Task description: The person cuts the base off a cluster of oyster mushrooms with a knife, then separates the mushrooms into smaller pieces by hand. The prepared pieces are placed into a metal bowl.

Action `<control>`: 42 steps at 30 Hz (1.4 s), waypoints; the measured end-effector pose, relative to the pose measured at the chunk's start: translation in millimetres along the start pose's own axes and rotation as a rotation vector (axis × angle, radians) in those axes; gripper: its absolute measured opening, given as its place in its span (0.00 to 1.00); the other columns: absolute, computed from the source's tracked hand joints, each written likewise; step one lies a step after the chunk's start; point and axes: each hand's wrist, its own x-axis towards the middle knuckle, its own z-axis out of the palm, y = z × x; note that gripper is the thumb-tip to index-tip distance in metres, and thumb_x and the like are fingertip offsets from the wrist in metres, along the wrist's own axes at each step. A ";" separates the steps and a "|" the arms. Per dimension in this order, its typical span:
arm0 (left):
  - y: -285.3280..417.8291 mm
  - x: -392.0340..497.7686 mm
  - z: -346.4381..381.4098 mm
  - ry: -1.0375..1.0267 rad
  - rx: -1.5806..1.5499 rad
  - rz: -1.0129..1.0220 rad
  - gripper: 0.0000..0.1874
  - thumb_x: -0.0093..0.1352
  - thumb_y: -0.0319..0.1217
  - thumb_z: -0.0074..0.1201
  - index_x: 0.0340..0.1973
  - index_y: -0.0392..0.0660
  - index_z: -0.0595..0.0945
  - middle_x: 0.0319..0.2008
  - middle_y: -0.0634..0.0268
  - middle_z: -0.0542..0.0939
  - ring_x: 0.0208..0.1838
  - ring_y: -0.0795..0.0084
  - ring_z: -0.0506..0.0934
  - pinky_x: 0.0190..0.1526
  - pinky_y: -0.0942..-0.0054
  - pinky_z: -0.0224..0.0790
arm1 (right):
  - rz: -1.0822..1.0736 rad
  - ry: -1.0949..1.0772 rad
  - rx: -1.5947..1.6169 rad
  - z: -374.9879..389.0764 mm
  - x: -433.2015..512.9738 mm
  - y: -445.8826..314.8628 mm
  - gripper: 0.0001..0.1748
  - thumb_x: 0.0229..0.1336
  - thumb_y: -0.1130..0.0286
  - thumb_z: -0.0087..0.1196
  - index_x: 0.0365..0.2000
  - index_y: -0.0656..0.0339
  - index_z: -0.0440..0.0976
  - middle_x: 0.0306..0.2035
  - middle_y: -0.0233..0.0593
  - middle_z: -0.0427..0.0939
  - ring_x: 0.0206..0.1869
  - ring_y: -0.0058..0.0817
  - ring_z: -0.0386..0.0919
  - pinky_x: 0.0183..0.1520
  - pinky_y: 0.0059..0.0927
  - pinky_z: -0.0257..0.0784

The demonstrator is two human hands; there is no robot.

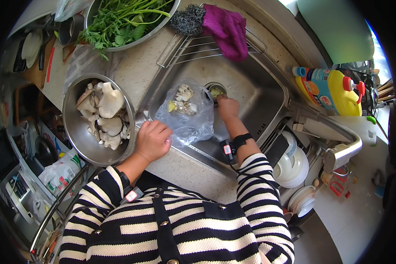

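My left hand (pixel 154 139) is closed on the edge of a clear plastic bag (pixel 198 128) at the near left side of the steel sink (pixel 244 82). Mushroom scraps (pixel 185 107) lie on the bag, with a small yellow piece among them. My right hand (pixel 228 107) reaches down to the sink's drain strainer (pixel 216 90), which contains pale green bits; its fingertips are at the strainer's near rim, and whether they grip it is hard to tell. Left of the sink, a steel bowl (pixel 73 132) holds oyster mushrooms (pixel 110 100).
Leafy greens (pixel 128 23) fill a bowl at the top left. A wire rack (pixel 198 54) spans the sink's far end, bearing a purple cloth (pixel 226 33) and a steel scourer (pixel 188 19). The faucet (pixel 343 151), stacked plates (pixel 293 168) and a yellow detergent bottle (pixel 336 89) are at right.
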 end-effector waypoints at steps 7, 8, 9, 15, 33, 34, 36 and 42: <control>-3.2 -3.3 2.9 0.017 0.015 0.023 0.08 0.51 0.30 0.57 0.27 0.49 0.80 0.30 0.69 0.77 0.39 0.68 0.74 0.42 0.66 0.62 | -0.037 0.423 0.700 -82.3 -15.5 -32.9 0.01 0.57 0.74 0.55 0.30 0.59 0.76 0.26 0.33 0.77 0.24 0.28 0.79 0.24 0.29 0.73; -3.4 -3.6 3.2 0.018 0.016 0.022 0.08 0.51 0.30 0.57 0.27 0.49 0.80 0.30 0.69 0.77 0.39 0.68 0.74 0.43 0.66 0.62 | 0.077 0.300 1.038 -88.3 -21.3 -44.8 0.02 0.59 0.74 0.54 0.31 0.60 0.75 0.25 0.31 0.76 0.24 0.25 0.78 0.23 0.27 0.72; -3.6 -3.7 3.5 0.018 0.016 0.023 0.07 0.51 0.30 0.57 0.27 0.49 0.81 0.30 0.70 0.77 0.39 0.68 0.74 0.43 0.66 0.62 | 0.118 0.194 1.392 -91.5 -24.9 -54.9 0.04 0.61 0.73 0.53 0.31 0.62 0.75 0.24 0.30 0.75 0.23 0.22 0.77 0.22 0.25 0.71; -2.6 -2.3 3.5 0.008 0.029 0.015 0.08 0.51 0.30 0.58 0.27 0.50 0.81 0.30 0.70 0.77 0.40 0.69 0.75 0.43 0.66 0.61 | 0.718 -0.597 1.867 -47.7 -23.3 -91.7 0.06 0.65 0.76 0.44 0.30 0.61 0.70 0.22 0.29 0.68 0.18 0.16 0.63 0.18 0.19 0.63; -1.4 -4.2 1.6 -0.015 0.011 -0.007 0.07 0.51 0.29 0.57 0.27 0.50 0.82 0.31 0.71 0.78 0.40 0.69 0.75 0.44 0.66 0.62 | 0.728 -0.707 1.691 -31.1 -25.9 -79.9 0.09 0.64 0.76 0.39 0.29 0.58 0.68 0.19 0.30 0.65 0.15 0.18 0.60 0.13 0.23 0.56; -1.9 -3.8 1.7 -0.009 0.027 0.001 0.07 0.51 0.29 0.57 0.27 0.50 0.82 0.31 0.71 0.78 0.40 0.69 0.75 0.44 0.66 0.62 | 0.687 -0.714 1.754 -33.1 -23.7 -79.2 0.09 0.65 0.76 0.38 0.29 0.58 0.68 0.20 0.29 0.66 0.15 0.18 0.61 0.13 0.23 0.56; -1.6 -4.8 2.6 0.012 0.028 0.002 0.07 0.51 0.29 0.57 0.27 0.50 0.81 0.31 0.71 0.78 0.40 0.69 0.75 0.44 0.66 0.62 | 0.678 -0.675 1.789 -38.1 -20.8 -81.3 0.09 0.67 0.75 0.40 0.29 0.58 0.68 0.21 0.29 0.67 0.14 0.17 0.61 0.13 0.23 0.58; -3.4 -3.9 6.4 0.041 0.048 0.026 0.06 0.50 0.31 0.58 0.25 0.51 0.80 0.29 0.71 0.77 0.40 0.70 0.74 0.43 0.67 0.61 | 0.545 -0.483 1.867 -54.5 -17.7 -68.9 0.09 0.69 0.70 0.44 0.42 0.61 0.73 0.23 0.29 0.72 0.16 0.18 0.65 0.16 0.23 0.64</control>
